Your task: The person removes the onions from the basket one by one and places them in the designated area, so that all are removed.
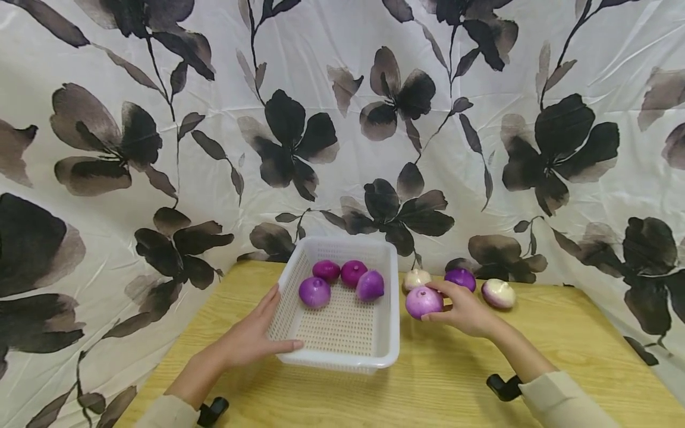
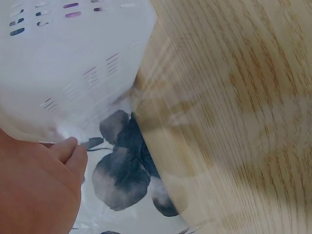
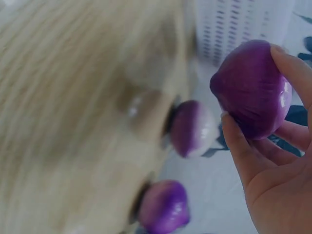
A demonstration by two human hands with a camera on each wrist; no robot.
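My left hand (image 1: 251,336) grips the left side of a white perforated plastic basket (image 1: 334,361), its thumb over the front rim and its fingers along the outer wall. Inside, toward the back, are several purple onions (image 1: 314,292). To the basket's right, my right hand (image 1: 464,309) holds another purple onion (image 1: 421,303) between thumb and fingers. The right wrist view shows this held onion (image 3: 253,90) raised off the wooden surface, the thumb and fingertips on opposite sides.
Behind the right hand, a whitish onion (image 1: 416,278), a dark purple onion (image 1: 461,278) and a white-and-purple onion (image 1: 499,294) lie on the wooden table (image 1: 567,345). A floral cloth (image 1: 342,148) hangs behind the table. Black straps with small mounts sit at both wrists.
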